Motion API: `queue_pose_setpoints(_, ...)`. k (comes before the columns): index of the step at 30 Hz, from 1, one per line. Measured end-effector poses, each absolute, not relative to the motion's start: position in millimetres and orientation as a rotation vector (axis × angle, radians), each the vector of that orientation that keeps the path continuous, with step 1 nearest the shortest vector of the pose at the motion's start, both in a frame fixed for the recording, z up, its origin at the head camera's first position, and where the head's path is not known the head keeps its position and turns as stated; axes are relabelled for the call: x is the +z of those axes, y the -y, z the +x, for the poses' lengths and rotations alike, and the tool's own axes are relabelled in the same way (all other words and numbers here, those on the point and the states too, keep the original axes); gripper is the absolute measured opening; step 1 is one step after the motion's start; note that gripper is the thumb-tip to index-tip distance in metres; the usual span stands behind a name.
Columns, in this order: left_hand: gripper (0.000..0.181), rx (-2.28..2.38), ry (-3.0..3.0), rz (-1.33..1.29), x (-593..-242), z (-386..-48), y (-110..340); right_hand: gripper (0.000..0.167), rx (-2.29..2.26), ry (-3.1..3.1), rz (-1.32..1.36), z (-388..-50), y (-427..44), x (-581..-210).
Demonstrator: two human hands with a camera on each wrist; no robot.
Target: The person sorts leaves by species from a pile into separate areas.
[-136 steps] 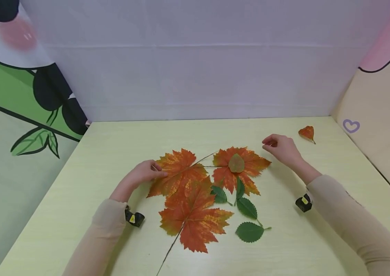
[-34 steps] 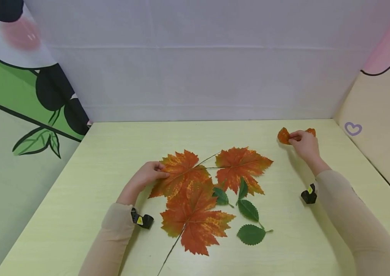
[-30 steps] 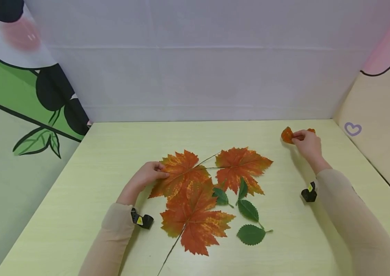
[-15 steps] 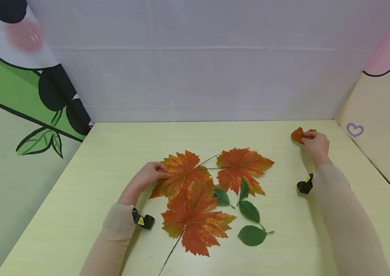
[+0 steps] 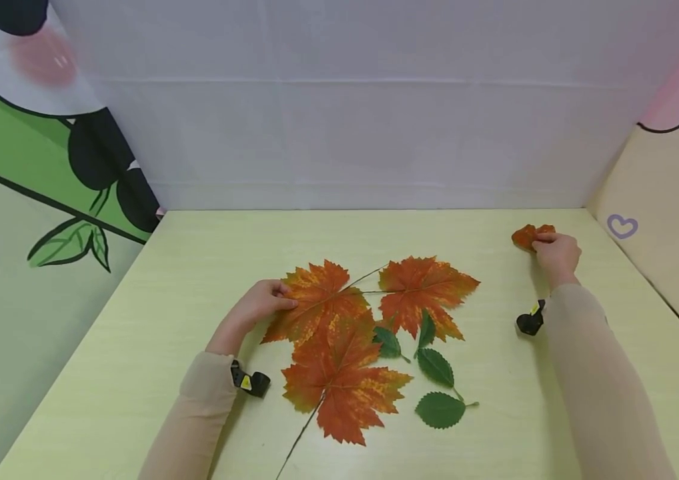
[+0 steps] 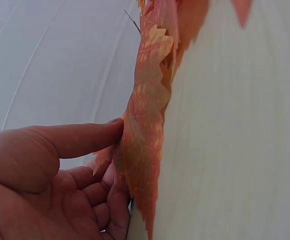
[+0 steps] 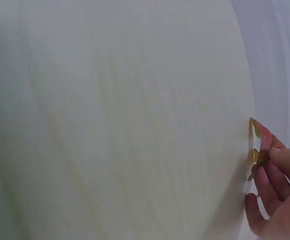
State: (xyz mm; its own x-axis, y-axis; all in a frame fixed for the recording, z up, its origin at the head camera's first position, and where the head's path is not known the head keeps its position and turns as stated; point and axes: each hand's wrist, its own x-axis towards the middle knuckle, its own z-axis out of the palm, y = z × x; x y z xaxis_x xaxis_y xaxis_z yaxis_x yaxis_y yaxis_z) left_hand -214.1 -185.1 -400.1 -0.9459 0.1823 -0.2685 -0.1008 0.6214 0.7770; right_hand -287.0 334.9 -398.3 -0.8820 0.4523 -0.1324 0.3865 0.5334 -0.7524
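My left hand (image 5: 257,303) pinches the edge of the upper-left orange maple leaf (image 5: 309,307); in the left wrist view the thumb lies against that leaf (image 6: 144,132), which stands edge-on. At the back right, my right hand (image 5: 558,256) pinches a small orange leaf (image 5: 522,237) between thumb and fingers. Another small orange leaf (image 5: 546,229) lies right beside it, partly hidden by the hand. In the right wrist view the fingers hold a reddish leaf (image 7: 265,140) low by the tabletop.
A second maple leaf (image 5: 426,290) lies right of the held one, and a third (image 5: 345,387) overlaps it in front, its thin stem running toward the near edge. Several green leaves (image 5: 440,410) lie right of centre. A pale wall cloth (image 5: 375,147) rises behind the table (image 5: 225,240).
My right hand has taken the small leaf off the right maple leaf and carried it to the back right, beside the other small leaf. My left hand has stayed at its leaf.
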Motion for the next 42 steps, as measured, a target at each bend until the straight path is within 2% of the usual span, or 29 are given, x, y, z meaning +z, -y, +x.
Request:
queue_pose_setpoints(8,0.019,1.232,-2.535,0.077,-399,-214,185,0.041,1.192,2.732,-0.701,-281,-336,-394)
queue_pose_setpoints(17,0.018,1.234,-2.541,0.09,-397,-214,186,0.036,0.983,2.809,-0.427,-273,-324,-387)
queue_pose_setpoints(42,0.018,1.235,-2.538,0.102,-400,-215,184,0.022,0.494,2.854,0.341,-225,-230,-370)
